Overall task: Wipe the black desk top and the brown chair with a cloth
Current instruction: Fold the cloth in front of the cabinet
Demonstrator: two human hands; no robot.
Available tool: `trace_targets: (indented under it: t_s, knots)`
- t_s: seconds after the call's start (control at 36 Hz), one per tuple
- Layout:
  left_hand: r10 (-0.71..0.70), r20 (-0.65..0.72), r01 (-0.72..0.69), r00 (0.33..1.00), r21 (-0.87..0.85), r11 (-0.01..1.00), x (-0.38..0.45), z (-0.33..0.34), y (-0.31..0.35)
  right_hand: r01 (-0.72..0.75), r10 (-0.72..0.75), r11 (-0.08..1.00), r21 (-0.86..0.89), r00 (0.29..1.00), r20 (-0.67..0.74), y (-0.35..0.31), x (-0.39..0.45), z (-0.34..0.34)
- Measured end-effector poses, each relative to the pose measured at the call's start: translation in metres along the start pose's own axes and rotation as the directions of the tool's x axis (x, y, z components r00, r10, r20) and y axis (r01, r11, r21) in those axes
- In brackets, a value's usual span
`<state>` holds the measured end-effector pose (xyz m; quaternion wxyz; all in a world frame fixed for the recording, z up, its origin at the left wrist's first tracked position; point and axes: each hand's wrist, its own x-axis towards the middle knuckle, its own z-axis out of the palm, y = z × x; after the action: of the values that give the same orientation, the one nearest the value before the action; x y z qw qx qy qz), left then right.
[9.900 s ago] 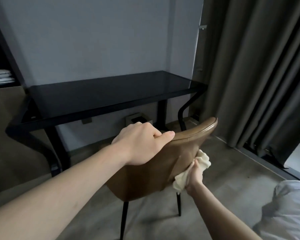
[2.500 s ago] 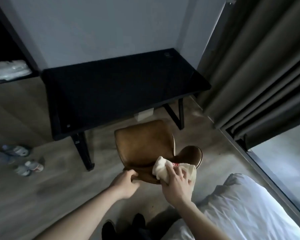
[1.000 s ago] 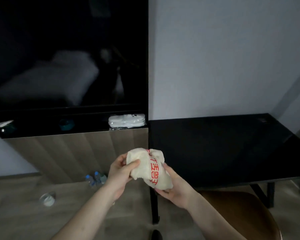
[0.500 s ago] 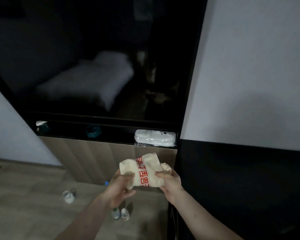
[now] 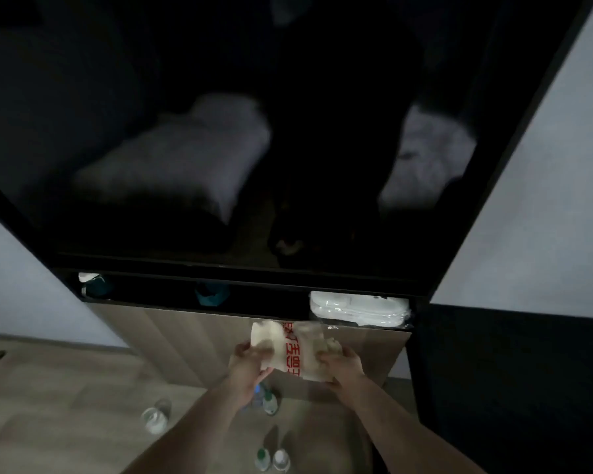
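Note:
A cream cloth (image 5: 293,350) with red lettering is stretched between both hands in front of a low wooden cabinet. My left hand (image 5: 247,366) grips its left end and my right hand (image 5: 343,366) grips its right end. The black desk top (image 5: 514,381) fills the lower right of the head view. The brown chair is out of view.
A large dark glossy panel (image 5: 220,131) above the wooden cabinet (image 5: 199,340) reflects a bed. A white wrapped bundle (image 5: 360,308) lies in the shelf slot. Several plastic water bottles (image 5: 271,458) stand on the wood floor below my arms, one more bottle (image 5: 155,416) to the left.
The view has swung left and away from the chair and desk toward the cabinet. Both hands keep hold of the cloth, which is now spread a little wider between them.

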<state>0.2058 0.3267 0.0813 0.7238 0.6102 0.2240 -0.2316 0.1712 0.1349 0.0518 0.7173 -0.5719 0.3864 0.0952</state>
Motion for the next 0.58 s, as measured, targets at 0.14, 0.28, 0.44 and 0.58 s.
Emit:
trace_targets:
  t_s: [0.14, 0.28, 0.44, 0.58]
  knots:
    - [-0.097, -0.087, 0.092, 0.991, -0.059, 0.994, 0.055, -0.016, 0.014, 0.021, -0.019, 1.000, 0.009, 0.992, -0.122, -0.014, 0.033, 0.044]
    - [-0.093, -0.076, 0.089, 0.993, -0.060, 0.994, 0.100, -0.031, 0.035, -0.001, 0.017, 0.992, 0.128, 0.992, -0.122, -0.023, 0.068, 0.081]
    - [-0.041, -0.032, 0.041, 0.999, 0.012, 0.999, 0.150, -0.036, 0.055, 0.017, 0.021, 0.972, 0.233, 0.987, -0.162, -0.045, 0.101, 0.106]
    - [0.056, -0.050, -0.052, 0.997, 0.074, 0.996, 0.189, -0.036, 0.059, 0.078, -0.081, 0.996, -0.040, 0.994, -0.070, -0.054, 0.124, 0.107]
